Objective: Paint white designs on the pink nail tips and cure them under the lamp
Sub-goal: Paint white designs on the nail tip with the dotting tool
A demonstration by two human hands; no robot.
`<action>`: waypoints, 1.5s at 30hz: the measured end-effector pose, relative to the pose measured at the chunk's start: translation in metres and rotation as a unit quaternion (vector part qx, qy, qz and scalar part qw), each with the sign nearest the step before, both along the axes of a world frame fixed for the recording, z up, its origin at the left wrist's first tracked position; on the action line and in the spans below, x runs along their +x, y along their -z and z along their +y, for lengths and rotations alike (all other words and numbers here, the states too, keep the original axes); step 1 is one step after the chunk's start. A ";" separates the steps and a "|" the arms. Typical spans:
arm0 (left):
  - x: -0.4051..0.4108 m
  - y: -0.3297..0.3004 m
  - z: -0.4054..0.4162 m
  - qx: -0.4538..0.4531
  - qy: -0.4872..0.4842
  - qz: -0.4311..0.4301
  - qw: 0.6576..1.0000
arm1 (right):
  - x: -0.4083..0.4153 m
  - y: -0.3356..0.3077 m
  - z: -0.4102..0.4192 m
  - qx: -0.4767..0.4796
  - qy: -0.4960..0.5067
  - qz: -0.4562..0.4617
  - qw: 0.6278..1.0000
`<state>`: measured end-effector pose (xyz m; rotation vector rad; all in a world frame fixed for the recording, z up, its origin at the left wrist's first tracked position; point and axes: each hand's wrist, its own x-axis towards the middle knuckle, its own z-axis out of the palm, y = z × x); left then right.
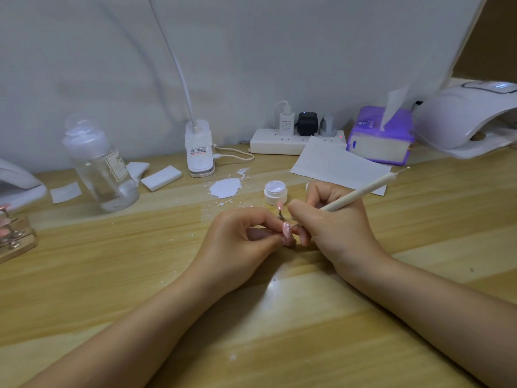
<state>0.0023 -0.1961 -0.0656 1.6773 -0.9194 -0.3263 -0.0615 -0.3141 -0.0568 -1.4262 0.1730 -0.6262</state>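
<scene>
My left hand [240, 236] pinches a pink nail tip [287, 230] on its small holder at the middle of the wooden table. A few white dots show on the tip. My right hand [333, 219] grips a pale dotting pen [363, 191], whose lower point touches the tip. A second pink nail tip [280, 206] on a metal stand rises just behind my fingers. An open white pot of paint [275, 192] stands behind that. The white curing lamp [464, 119] sits at the far right.
A white paint smear [225, 187] marks the table near a desk lamp base [199, 148]. A clear bottle [100, 166], foam blocks [161, 178], paper sheet [338, 163], power strip [279, 141] and purple tissue pack [382, 135] line the back. A wooden nail stand [14, 236] is at left.
</scene>
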 end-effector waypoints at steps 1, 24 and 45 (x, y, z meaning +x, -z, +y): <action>0.000 0.000 0.000 0.000 0.001 0.000 1.000 | 0.000 0.000 0.000 0.000 -0.001 0.001 1.000; -0.001 -0.001 0.000 -0.010 0.013 0.003 1.000 | 0.000 -0.001 0.001 -0.001 0.009 0.007 1.000; 0.000 0.000 0.000 -0.008 0.014 0.002 1.000 | 0.001 -0.001 0.001 0.004 0.008 0.003 1.000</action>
